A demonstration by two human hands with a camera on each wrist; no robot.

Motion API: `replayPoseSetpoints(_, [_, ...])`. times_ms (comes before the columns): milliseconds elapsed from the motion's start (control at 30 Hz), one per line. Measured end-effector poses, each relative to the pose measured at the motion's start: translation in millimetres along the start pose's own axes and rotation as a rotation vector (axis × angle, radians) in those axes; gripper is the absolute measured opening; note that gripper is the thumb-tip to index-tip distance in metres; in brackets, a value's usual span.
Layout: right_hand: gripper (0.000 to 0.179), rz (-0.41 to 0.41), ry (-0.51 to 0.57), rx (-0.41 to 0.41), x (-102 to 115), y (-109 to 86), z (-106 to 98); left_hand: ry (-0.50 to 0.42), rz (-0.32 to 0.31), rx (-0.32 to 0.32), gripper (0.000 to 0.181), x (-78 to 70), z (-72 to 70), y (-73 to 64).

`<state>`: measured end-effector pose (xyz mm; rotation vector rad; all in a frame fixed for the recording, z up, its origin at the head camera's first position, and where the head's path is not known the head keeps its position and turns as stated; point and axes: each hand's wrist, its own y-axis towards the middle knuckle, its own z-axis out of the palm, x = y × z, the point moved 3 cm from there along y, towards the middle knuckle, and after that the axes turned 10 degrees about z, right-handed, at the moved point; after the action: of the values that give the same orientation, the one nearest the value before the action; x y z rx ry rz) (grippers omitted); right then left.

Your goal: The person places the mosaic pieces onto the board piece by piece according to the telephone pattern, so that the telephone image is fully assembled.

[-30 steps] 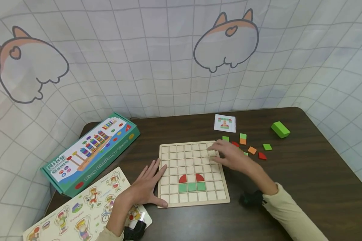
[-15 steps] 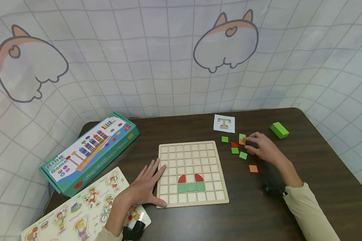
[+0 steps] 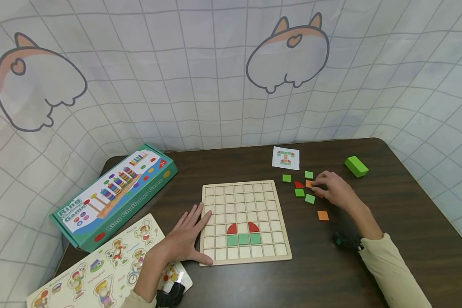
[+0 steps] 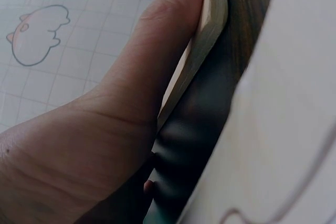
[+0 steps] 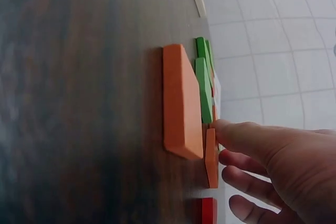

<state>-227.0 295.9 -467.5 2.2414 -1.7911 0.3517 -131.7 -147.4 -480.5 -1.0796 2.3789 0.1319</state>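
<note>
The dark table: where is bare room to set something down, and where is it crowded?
The table is bare behind the grid board, between the game box and the picture card, and right of the right sleeve. Crowded: right of the grid board, with loose tiles about the right hand, and at left, with the game box and figure board.

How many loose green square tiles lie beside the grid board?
4 in the head view: one tile just below the pattern card, another to its right, and two nearer the person. The right hand may hide more.
</note>
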Motion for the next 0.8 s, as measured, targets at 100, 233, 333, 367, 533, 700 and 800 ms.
replayPoseSetpoints(100, [0.018, 0.015, 0.002, 0.002, 2.2, 0.1, 0.6, -0.002, 0.000, -0.001, 0.125, -0.6, -0.2, -0.1])
replayPoseSetpoints(233, [0.017, 0.019, -0.012, -0.001, 3.6, 0.3, 1.0, -0.005, 0.002, -0.002, 0.125, -1.2, -0.5, -0.1])
replayPoseSetpoints(333, [0.017, -0.006, 0.000, -0.054, 4.2, 0.5, -0.7, -0.004, 0.005, -0.001, 0.125, -0.7, -0.3, -0.2])
replayPoseSetpoints(367, [0.017, -0.025, 0.012, -0.086, 5.5, 0.3, -2.0, -0.003, 0.004, -0.001, 0.125, -0.4, -0.2, -0.2])
replayPoseSetpoints(533, [0.022, -0.217, 0.128, -0.243, 39.3, -4.9, -7.3, 0.003, -0.003, 0.006, 0.126, 1.5, 0.4, -0.8])
replayPoseSetpoints(700, [0.028, -0.495, 0.242, -0.173, 117.4, -17.8, 6.3, 0.005, -0.004, 0.009, 0.126, 1.8, 1.2, -0.3])
replayPoseSetpoints(800, [0.026, -0.571, 0.263, -0.040, 157.3, -25.6, 22.0, 0.006, -0.010, 0.006, 0.126, 1.5, 1.2, 0.4])
